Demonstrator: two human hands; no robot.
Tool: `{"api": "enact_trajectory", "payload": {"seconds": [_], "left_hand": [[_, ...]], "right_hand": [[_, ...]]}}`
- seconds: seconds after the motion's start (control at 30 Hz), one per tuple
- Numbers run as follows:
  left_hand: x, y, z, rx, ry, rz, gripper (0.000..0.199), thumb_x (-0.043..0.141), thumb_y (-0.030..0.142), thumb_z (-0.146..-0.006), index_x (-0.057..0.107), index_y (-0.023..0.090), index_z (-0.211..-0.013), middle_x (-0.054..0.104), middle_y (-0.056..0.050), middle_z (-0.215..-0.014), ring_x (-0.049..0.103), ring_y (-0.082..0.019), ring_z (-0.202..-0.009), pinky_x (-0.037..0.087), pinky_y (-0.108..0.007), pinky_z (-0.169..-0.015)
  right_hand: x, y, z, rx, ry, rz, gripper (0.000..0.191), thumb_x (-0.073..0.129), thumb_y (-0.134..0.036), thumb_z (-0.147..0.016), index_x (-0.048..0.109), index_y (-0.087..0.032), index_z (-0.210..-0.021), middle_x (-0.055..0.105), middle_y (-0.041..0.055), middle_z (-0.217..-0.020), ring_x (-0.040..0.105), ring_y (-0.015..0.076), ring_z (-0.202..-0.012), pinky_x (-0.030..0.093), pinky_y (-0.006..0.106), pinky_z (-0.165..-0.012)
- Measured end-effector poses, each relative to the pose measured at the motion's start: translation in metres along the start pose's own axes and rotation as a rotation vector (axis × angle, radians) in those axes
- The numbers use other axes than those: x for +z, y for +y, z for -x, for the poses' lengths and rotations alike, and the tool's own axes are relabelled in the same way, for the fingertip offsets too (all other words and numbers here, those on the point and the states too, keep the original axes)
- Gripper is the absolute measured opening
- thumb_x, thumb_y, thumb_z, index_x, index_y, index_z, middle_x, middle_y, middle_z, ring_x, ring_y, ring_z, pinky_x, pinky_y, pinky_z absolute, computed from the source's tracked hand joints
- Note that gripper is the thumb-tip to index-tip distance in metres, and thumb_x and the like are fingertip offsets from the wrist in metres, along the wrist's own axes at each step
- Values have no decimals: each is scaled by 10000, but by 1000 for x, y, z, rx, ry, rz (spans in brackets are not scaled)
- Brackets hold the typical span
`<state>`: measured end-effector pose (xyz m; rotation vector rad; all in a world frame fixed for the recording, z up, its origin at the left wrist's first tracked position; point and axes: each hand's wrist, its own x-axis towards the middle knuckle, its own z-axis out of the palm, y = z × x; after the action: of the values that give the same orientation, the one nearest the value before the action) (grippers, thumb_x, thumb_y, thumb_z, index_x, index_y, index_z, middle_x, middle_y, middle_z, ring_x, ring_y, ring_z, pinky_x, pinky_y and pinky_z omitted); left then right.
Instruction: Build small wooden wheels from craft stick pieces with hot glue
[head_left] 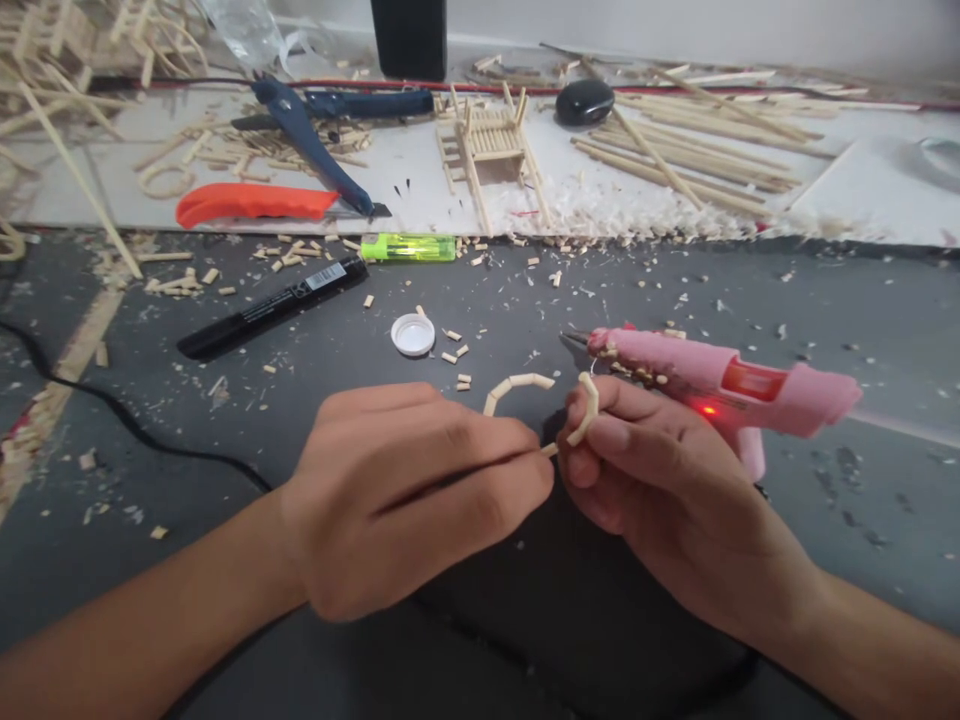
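Observation:
My left hand [427, 490] is closed, with a short wooden stick piece [550, 450] pinched at its fingertips. Between the thumb and fingers of my right hand [660, 470] is a small curved chain of wooden stick pieces [591, 408]. The stick piece and the curved chain are close together; whether they touch, I cannot tell. Just beyond my left fingers shows a longer wooden arc [517, 383] of joined pieces, its lower end hidden behind that hand. A pink glue gun [667, 365] with a lit red light lies behind my right hand, its nozzle pointing left.
Across the grey table lie a white cap [412, 335], a black marker [274, 308], a green lighter [409, 248] and wood scraps. On the white board are an orange cutter [255, 203], blue pliers [315, 140], a miniature wooden chair [495, 145] and long sticks [690, 150].

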<state>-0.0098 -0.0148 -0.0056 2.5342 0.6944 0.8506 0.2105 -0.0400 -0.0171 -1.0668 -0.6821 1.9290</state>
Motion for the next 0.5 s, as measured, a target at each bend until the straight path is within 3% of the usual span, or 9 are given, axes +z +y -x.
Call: {"api": "enact_trajectory", "payload": {"seconds": [0.5], "left_hand": [[2,4,-4,-47,22,-23,165,577,139,-987,712,216,-1042,797,-4,-1068,742,-180,-778,589,-348,-690]], "right_hand": [[2,0,-1,20,18,10,111,764,-316,-868,698,-227,-864,655,-7,-697,484,60,-548,354,159,-479]]}}
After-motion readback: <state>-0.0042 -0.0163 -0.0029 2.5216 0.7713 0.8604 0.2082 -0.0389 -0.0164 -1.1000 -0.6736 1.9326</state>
